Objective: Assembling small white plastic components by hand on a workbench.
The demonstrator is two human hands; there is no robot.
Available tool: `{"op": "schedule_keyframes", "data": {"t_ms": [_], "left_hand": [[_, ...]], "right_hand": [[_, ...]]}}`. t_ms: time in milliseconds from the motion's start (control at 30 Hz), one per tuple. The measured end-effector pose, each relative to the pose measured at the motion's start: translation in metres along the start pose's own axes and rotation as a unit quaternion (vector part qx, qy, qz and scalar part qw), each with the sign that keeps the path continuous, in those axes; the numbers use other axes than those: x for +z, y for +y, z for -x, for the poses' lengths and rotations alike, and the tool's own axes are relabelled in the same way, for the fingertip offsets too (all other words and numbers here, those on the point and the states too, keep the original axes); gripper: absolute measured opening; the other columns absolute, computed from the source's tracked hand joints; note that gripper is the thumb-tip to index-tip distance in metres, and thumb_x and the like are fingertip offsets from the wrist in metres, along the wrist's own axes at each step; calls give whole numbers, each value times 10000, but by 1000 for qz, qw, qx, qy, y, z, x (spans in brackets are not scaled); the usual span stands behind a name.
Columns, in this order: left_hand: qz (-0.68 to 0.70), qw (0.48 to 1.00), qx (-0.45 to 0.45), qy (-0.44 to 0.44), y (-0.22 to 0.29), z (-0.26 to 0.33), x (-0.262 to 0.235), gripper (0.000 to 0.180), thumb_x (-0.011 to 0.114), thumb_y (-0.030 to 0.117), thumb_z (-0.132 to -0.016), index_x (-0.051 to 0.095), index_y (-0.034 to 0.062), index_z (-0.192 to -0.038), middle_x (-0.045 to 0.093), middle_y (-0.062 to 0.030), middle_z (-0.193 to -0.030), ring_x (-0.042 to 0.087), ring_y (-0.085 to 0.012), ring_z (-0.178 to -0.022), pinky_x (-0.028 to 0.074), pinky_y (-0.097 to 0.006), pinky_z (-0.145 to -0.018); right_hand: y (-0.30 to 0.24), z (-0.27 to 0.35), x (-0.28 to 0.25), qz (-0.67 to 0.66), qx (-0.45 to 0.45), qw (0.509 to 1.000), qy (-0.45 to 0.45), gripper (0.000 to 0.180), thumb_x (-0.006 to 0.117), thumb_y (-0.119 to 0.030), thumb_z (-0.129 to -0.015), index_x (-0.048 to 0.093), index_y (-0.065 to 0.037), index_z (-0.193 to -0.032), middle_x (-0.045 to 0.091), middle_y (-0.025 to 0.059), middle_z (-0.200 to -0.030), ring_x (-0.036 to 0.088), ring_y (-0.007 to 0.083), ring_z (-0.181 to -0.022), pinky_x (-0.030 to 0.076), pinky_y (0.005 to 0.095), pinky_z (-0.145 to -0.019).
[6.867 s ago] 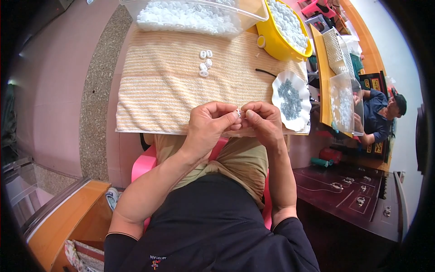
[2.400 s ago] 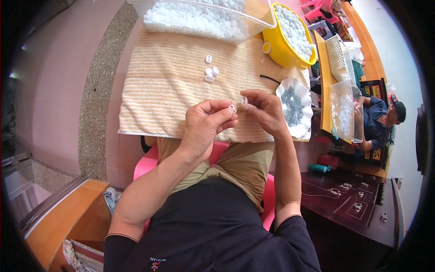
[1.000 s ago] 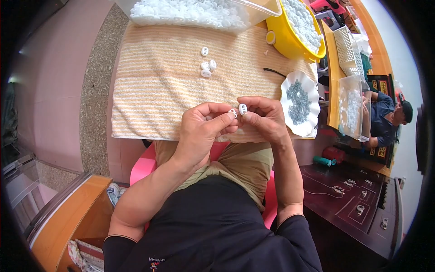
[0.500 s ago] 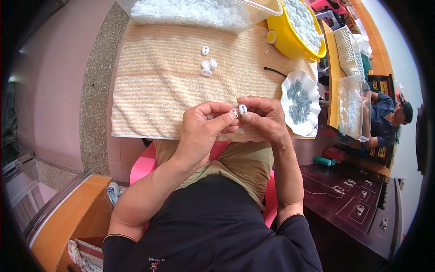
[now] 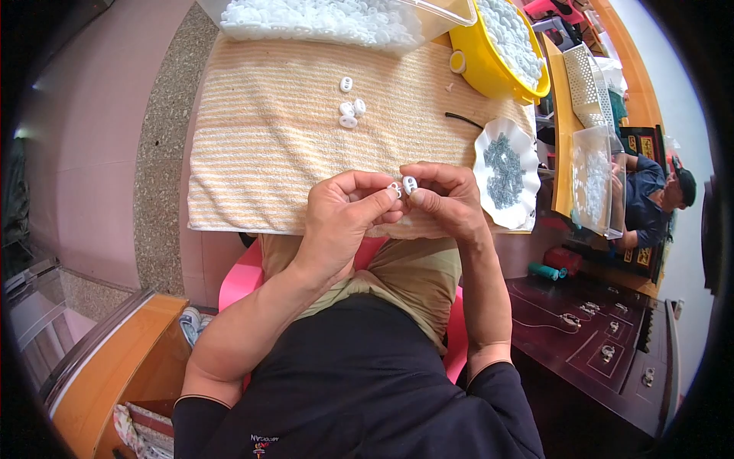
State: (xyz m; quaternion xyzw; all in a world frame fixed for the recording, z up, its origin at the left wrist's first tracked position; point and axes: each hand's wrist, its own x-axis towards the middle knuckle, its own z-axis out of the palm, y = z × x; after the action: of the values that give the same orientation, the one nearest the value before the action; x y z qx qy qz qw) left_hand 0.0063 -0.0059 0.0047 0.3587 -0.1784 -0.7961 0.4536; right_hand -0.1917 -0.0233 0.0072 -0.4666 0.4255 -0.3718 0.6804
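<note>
Close together above the towel's near edge, my hands each pinch a small white plastic part. My left hand (image 5: 348, 203) grips a white part with ring-like openings (image 5: 395, 190) between thumb and forefinger. In my right hand (image 5: 447, 195) is a white oval two-hole piece (image 5: 410, 184), its face turned up. The two parts are side by side; whether they touch I cannot tell. Farther off on the striped towel (image 5: 260, 153) lie several similar oval pieces (image 5: 349, 122) in a small cluster, with one single oval piece (image 5: 346, 84) beyond them.
A clear bin of white parts (image 5: 417, 30) stands at the far edge, beside a yellow tub (image 5: 474, 57) of pale pieces. Right of my hands sits a scalloped white dish (image 5: 527, 206) of small grey metal pieces. A black thin strip (image 5: 462, 119) lies nearby. Another person (image 5: 650, 195) sits at right.
</note>
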Motion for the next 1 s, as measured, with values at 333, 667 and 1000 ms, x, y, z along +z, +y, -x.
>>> {"op": "schedule_keyframes", "data": {"t_ms": [333,667,1000], "left_hand": [[-6,1000,7,-4,0,0,0,144,635,27,-873,632,-35,-1003,679,-110,-897,665,-141,-777,566,-240,-710],[-14,1000,20,-8,0,-1,0,139,632,22,-873,635,-34,-1000,684,-113,-897,669,-137,-772,565,-228,-704],[-21,1000,22,-5,-1,-1,0,140,635,29,-875,632,-29,-1003,680,-101,-876,662,-131,-755,561,-228,-698]], "right_hand": [[-3,1,3,1,7,1000,6,310,652,4,-848,616,46,-1153,676,89,-994,637,135,-874,521,258,-792],[-2,1,3,16,5,1000,12,308,646,9,-853,612,49,-1156,675,98,-991,639,142,-869,523,261,-787],[2,0,2,18,-5,1000,5,337,659,-10,-851,599,45,-1178,676,104,-987,650,153,-845,532,270,-775]]}}
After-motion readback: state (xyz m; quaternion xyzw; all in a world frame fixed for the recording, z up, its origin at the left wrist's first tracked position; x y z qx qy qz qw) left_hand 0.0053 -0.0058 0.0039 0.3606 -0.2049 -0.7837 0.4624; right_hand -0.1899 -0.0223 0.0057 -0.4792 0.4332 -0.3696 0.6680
